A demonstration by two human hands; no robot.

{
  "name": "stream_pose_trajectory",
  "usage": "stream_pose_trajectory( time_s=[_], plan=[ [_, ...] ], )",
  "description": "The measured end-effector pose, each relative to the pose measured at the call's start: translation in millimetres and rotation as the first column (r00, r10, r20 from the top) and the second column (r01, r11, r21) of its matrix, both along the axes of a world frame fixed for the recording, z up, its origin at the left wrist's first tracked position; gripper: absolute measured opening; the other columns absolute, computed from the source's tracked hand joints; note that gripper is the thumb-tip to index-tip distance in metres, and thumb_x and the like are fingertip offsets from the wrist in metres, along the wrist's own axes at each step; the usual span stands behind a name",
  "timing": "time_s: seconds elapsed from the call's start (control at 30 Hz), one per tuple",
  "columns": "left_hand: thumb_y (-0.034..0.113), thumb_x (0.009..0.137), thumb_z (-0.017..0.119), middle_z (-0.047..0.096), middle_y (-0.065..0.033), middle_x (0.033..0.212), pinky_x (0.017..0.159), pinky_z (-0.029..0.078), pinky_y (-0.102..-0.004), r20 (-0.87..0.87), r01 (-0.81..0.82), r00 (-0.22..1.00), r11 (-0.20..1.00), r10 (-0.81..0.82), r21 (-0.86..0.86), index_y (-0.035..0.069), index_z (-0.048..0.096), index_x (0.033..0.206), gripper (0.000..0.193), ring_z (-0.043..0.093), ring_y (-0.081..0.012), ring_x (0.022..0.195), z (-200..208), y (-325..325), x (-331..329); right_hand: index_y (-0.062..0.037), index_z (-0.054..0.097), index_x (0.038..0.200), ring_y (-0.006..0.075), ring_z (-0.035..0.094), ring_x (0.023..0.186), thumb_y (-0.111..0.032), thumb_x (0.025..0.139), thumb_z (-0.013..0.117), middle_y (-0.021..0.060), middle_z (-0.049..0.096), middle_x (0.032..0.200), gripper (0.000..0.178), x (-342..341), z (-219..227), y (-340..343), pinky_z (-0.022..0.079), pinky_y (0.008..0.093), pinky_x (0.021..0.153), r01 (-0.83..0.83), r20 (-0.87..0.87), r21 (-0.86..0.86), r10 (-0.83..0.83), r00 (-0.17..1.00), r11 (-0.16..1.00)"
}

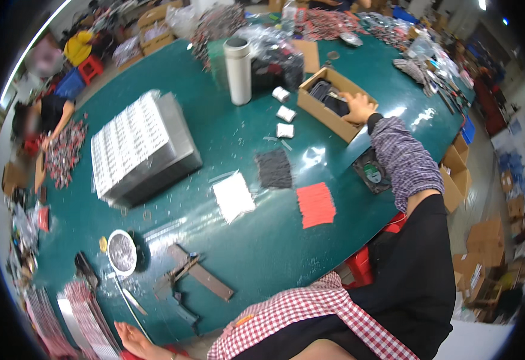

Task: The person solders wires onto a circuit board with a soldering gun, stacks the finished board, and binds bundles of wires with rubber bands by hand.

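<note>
My right hand (359,108) reaches over the right end of an open cardboard box (328,123), its fingers apart over the dark items (329,96) inside. I cannot make out what those items are. Low at the left, my left hand (134,341) is empty with its fingers loosely apart, close to the table edge and to a bundle of reddish strips (88,312). On the green table in front of me lie three flat bunches of short strips: white (233,197), black (274,168) and red (316,205).
A stack of printed white sheets on a grey block (133,144) stands left, near a white bowl (122,252). A clamp-like tool (178,282) lies in front. Three small white rolls (286,113) and a tall white cylinder (238,72) stand farther back. Another person (49,120) works at far left.
</note>
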State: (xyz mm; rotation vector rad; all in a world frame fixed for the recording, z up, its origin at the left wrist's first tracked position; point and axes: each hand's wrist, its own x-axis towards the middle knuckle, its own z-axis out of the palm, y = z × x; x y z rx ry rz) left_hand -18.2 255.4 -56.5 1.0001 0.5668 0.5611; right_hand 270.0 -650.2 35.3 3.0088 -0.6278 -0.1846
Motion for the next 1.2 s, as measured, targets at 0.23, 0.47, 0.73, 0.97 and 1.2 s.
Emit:
stream_pose_trajectory(
  time_s=[0.23, 0.47, 0.73, 0.97, 1.2],
  plan=[
    [-0.007, 0.088, 0.051, 0.057, -0.0079, 0.101, 0.072, 0.049, -0.0231, 0.009, 0.016, 1.000, 0.999, -0.016, 0.031, -0.006, 0.044, 0.127, 0.039, 0.057, -0.0130, 0.087, 73.2, -113.2, 19.3, -0.0069, 0.046, 0.128, 0.0364, 0.045, 0.114, -0.005, 0.066, 0.075, 0.0149, 0.048, 0.124, 0.068, -26.9, 40.3, 108.9, 0.041, 0.0412, 0.097, -0.626, 0.507, -0.074, 0.570, 0.646, 0.776],
    [-0.002, 0.089, 0.054, 0.058, -0.0070, 0.103, 0.071, 0.045, -0.0217, 0.053, 0.167, 0.984, 0.981, -0.172, 0.095, -0.005, 0.048, 0.124, 0.036, 0.056, -0.0118, 0.088, 97.1, -167.7, 42.0, 0.0041, 0.021, 0.143, 0.0415, 0.024, 0.136, -0.033, 0.057, 0.087, 0.0279, 0.023, 0.146, 0.114, -49.6, -19.7, 205.9, 0.025, 0.0444, 0.112, -0.790, 0.224, 0.321, 0.769, 0.598, 0.521],
    [0.000, 0.089, 0.055, 0.061, -0.0058, 0.101, 0.069, 0.045, -0.0215, 0.002, 0.133, 0.991, 0.987, -0.134, 0.090, -0.004, 0.051, 0.122, 0.034, 0.056, -0.0111, 0.087, 87.7, -171.7, 34.4, 0.0175, 0.024, 0.135, 0.0416, 0.033, 0.128, -0.034, 0.067, 0.081, 0.0304, 0.035, 0.133, 0.103, -48.1, -39.2, 210.0, 0.027, 0.0446, 0.111, -0.775, 0.148, 0.270, 0.771, 0.620, 0.571],
    [-0.001, 0.088, 0.055, 0.062, -0.0065, 0.100, 0.069, 0.045, -0.0214, -0.030, 0.138, 0.990, 0.987, -0.136, 0.085, -0.004, 0.051, 0.121, 0.033, 0.057, -0.0115, 0.086, 89.7, -180.5, 44.1, 0.0153, 0.042, 0.125, 0.0306, 0.048, 0.097, -0.009, 0.081, 0.059, 0.0206, 0.048, 0.105, 0.053, -48.7, -62.1, 218.8, 0.044, 0.0367, 0.086, -0.808, 0.211, 0.008, 0.789, 0.577, 0.589],
    [-0.001, 0.088, 0.056, 0.062, -0.0068, 0.098, 0.069, 0.045, -0.0213, -0.031, 0.162, 0.987, 0.982, -0.159, 0.095, -0.004, 0.052, 0.119, 0.031, 0.057, -0.0115, 0.085, 83.7, -181.9, 50.7, 0.0015, 0.051, 0.091, 0.0280, 0.050, 0.087, -0.005, 0.081, 0.050, 0.0154, 0.051, 0.090, 0.012, -39.8, -71.8, 232.3, 0.046, 0.0327, 0.073, -0.703, 0.277, -0.138, 0.709, 0.649, 0.698]
  ],
)
